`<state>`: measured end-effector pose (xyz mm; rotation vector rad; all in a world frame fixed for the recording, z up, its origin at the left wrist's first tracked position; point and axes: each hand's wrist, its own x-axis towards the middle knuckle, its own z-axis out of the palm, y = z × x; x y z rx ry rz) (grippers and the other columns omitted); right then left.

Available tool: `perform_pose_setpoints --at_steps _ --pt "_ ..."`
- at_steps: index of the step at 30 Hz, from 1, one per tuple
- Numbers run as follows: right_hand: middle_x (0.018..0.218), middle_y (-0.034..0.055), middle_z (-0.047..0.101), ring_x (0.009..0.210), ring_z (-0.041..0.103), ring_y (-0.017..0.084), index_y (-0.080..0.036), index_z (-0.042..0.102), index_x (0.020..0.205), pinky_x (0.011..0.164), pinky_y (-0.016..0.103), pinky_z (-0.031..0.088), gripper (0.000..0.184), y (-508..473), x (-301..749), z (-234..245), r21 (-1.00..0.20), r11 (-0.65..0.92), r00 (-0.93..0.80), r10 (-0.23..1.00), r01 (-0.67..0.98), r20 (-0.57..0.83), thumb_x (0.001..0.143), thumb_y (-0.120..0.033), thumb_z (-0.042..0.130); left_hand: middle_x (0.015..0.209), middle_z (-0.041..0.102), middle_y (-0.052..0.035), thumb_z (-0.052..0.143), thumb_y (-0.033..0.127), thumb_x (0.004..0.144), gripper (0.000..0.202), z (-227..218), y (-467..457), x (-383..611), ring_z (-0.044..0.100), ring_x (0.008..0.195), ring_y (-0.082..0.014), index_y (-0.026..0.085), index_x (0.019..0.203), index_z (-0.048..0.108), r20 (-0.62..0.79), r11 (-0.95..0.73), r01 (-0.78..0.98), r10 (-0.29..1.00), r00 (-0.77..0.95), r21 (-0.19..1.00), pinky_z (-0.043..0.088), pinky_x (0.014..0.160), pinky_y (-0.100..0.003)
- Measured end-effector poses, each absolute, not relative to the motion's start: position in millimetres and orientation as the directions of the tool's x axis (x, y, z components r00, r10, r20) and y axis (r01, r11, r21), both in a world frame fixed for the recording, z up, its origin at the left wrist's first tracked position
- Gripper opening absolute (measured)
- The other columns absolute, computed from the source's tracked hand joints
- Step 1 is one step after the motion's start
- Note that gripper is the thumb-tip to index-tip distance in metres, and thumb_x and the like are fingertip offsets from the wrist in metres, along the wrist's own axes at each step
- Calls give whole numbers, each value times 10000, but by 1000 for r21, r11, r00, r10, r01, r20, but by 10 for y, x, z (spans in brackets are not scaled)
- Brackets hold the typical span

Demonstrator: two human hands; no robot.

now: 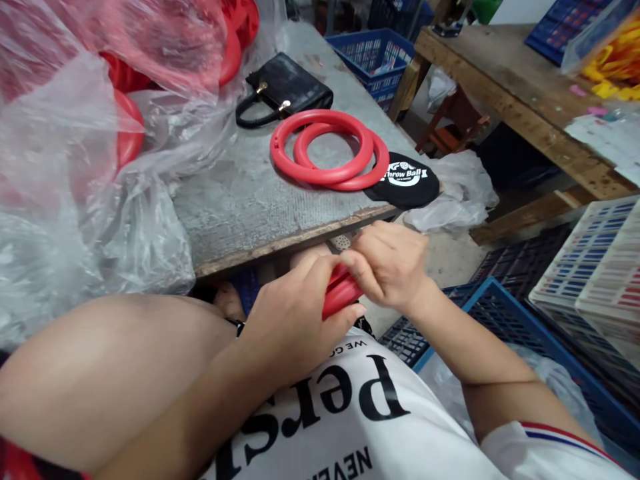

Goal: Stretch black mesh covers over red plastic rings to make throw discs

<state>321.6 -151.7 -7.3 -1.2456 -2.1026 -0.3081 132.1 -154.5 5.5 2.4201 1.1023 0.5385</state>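
Close in front of my shirt, my left hand (293, 310) grips a red plastic piece (341, 295), thumb and fingers on either side. My right hand (393, 261) is closed at its other end, with the thumb pressed on top. The piece shows a dark groove along it; most of it is hidden by my hands, so its full shape cannot be seen. Beyond them, on the table, two red rings (320, 176) lie one partly over the other. A black fabric disc (407, 181) with white "Throw Ball" print sits at the rings' right side, overhanging the table edge.
Clear plastic bags (65, 167) with red parts cover the left of the grey table (240, 200). A black handbag (295, 87) lies behind the rings. Blue crates (375, 57) stand beyond; a white crate (590, 260) is at right. A wooden table (510, 73) holds yellow pieces (617, 60).
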Motion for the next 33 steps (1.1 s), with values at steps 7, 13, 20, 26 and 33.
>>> perform_pose_setpoints --at_steps 7,13,20,26,33 --pt "571 5 474 589 425 148 -207 545 629 612 316 317 496 -1478 3117 -120 -172 522 -327 724 836 608 1063 -395 397 863 689 -30 586 356 922 166 -1 -1554 1349 666 792 -179 197 918 634 203 -617 601 764 613 507 513 679 -280" --pt "548 4 474 557 411 140 -207 529 612 595 316 323 508 -1312 3134 -216 -203 501 -270 715 841 645 1066 -372 372 924 713 -51 595 308 923 125 28 -1450 1416 686 895 -207 190 929 635 161 -577 653 797 583 491 542 777 -304" --pt "595 20 582 557 527 143 -209 579 630 568 309 399 571 -1332 3646 -208 -583 335 137 773 740 619 1052 -545 395 1067 733 -21 672 317 890 296 -135 -1566 1083 712 952 -213 238 1174 646 -28 -409 635 827 561 655 574 824 -329" --pt "560 18 575 504 524 158 -219 583 600 498 326 394 572 -1348 3960 -428 -793 255 417 740 553 528 1020 -586 455 1153 746 -35 666 333 882 359 -259 -1639 975 711 1024 -220 249 1231 651 113 -390 537 872 476 748 582 879 -328" --pt "823 66 711 763 659 205 -209 676 875 689 352 506 493 -1500 3797 -310 -702 322 148 841 636 520 1052 -558 377 1029 768 -15 668 307 851 301 3 -1670 1082 726 889 -210 258 1147 690 34 -430 649 848 529 628 562 777 -310"
